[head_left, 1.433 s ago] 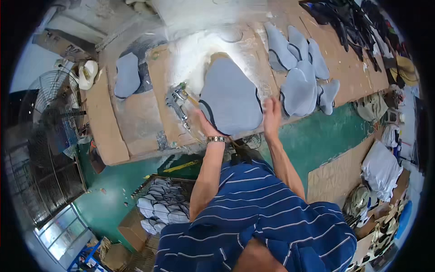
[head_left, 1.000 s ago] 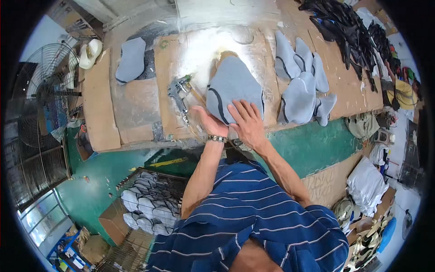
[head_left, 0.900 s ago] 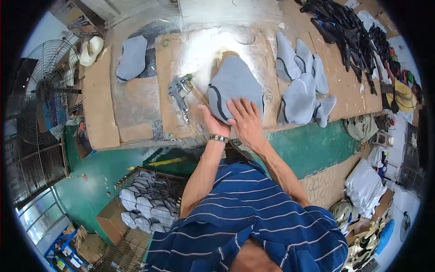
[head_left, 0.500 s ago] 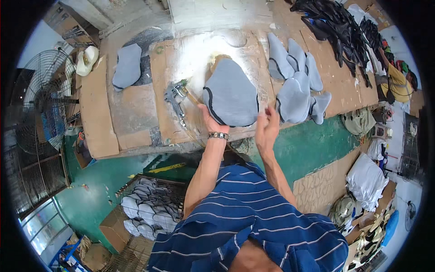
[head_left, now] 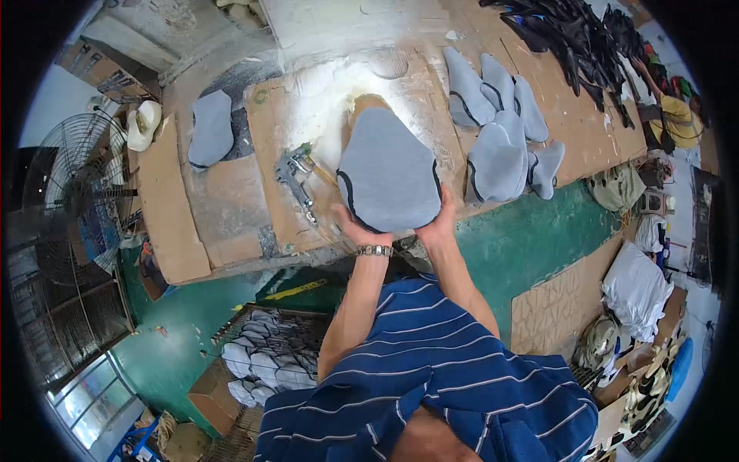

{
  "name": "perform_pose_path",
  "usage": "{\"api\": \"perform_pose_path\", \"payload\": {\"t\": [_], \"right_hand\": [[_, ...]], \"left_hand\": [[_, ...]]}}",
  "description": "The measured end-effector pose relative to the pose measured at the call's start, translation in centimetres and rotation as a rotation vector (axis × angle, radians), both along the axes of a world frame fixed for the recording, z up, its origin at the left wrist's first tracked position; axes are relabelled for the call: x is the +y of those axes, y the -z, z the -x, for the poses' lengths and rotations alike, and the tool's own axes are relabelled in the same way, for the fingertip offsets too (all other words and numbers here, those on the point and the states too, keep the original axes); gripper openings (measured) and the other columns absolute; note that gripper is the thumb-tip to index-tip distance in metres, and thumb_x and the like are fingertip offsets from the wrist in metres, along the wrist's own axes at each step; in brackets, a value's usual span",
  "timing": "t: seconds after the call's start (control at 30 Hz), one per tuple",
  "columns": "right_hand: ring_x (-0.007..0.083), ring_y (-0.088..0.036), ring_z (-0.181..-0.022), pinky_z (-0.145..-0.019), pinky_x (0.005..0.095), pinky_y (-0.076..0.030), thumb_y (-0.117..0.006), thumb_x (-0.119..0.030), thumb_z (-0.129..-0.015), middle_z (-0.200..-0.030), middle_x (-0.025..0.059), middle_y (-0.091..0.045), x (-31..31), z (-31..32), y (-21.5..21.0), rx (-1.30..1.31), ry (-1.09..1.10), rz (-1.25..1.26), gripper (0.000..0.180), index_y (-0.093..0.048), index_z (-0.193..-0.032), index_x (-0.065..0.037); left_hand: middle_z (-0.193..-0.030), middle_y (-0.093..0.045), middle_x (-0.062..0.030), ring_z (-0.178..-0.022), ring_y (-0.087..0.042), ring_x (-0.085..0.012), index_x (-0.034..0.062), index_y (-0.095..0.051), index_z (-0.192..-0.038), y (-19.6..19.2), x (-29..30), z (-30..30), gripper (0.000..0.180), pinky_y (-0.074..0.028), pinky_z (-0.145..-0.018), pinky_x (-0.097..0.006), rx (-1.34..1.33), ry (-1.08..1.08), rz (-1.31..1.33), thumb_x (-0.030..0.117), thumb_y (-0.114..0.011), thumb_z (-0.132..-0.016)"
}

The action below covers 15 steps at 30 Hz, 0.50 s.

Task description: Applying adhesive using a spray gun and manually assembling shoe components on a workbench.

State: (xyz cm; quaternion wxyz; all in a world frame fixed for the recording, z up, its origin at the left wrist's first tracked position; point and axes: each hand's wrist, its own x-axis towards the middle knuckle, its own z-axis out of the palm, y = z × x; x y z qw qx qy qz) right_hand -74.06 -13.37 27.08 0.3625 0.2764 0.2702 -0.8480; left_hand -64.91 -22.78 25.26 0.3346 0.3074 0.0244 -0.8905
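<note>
Grey fabric piece (head_left: 389,179) with a dark edge lies on the cardboard-covered tabletop (head_left: 231,223), gripped at its near edge by both hands: left hand (head_left: 356,229) at the lower left corner, right hand (head_left: 437,225) at the lower right, fingers of each closed on the piece. A metal spray gun (head_left: 296,171) lies just left of it. More grey pieces (head_left: 500,115) are spread to the right, well apart.

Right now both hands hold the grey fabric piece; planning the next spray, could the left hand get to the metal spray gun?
Probably yes: the spray gun lies uncovered just beside the left hand, though that hand must release the grey piece.
</note>
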Motion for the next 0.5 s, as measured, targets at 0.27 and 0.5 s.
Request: {"api": "perform_pose_path", "payload": {"t": [0.27, 0.5], "right_hand": [[0.0239, -0.070, -0.091, -0.079, 0.0404, -0.056, -0.055, -0.022, -0.105, -0.106, 0.0132, -0.072, -0.3, 3.9, 8.2, 0.281, 0.050, -0.359, 0.030, -0.069, -0.109, 0.003], [0.0162, -0.056, -0.064, -0.058, 0.0377, -0.044, -0.064, -0.011, -0.097, -0.073, 0.0058, -0.063, -1.6, 7.2, 12.2, 0.420, -0.003, -0.750, 0.027, -0.064, -0.074, 0.003]], "left_hand": [[-0.148, -0.057, -0.0055, -0.135, -0.052, -0.0345, 0.0151, -0.055, -0.147, 3.9, -1.7, 2.1, 0.074, -0.042, -0.109, -0.055, -0.251, -0.102, -0.030, 0.069, -0.045, -0.098], [-0.137, -0.062, -0.0172, -0.116, -0.063, -0.0299, -0.0007, -0.051, -0.146, 5.8, -4.4, 3.2, 0.081, -0.054, -0.092, -0.041, -0.681, -0.072, -0.008, 0.066, -0.050, -0.101]]}}
